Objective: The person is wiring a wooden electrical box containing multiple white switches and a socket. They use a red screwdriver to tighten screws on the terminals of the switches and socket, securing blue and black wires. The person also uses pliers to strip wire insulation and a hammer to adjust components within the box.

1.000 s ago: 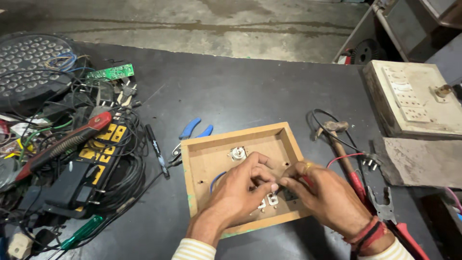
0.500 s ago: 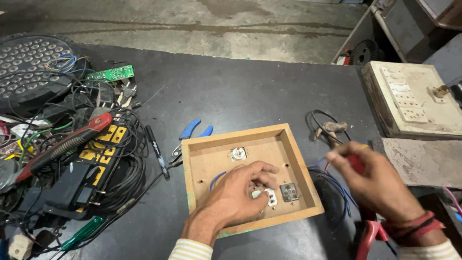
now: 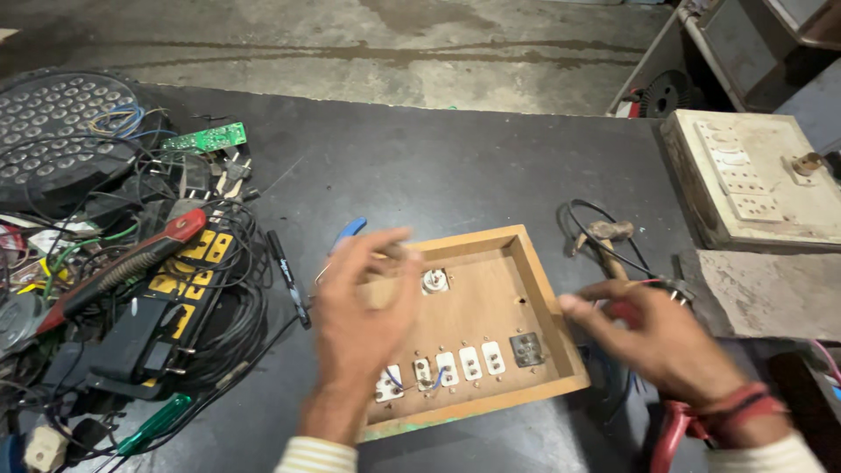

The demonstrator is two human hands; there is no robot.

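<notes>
Head view: a shallow wooden box (image 3: 491,289) is lying open-side up on the dark bench (image 3: 420,158), between the two hands. A row of white switch backs (image 3: 442,372) and a dark socket (image 3: 526,349) are sitting along its near wall, and a round fitting (image 3: 434,280) is sitting near the far wall. The left hand (image 3: 359,320) is being held over the box's left part, fingers spread wide and gripping nothing. The right hand (image 3: 661,337) — fingers loosely curled, their contents not discernible — is being held just beside the box's right wall, near a red-handled tool (image 3: 670,434). Steady work is judged best served by pinning the box flat — the wiring being left undisturbed.
</notes>
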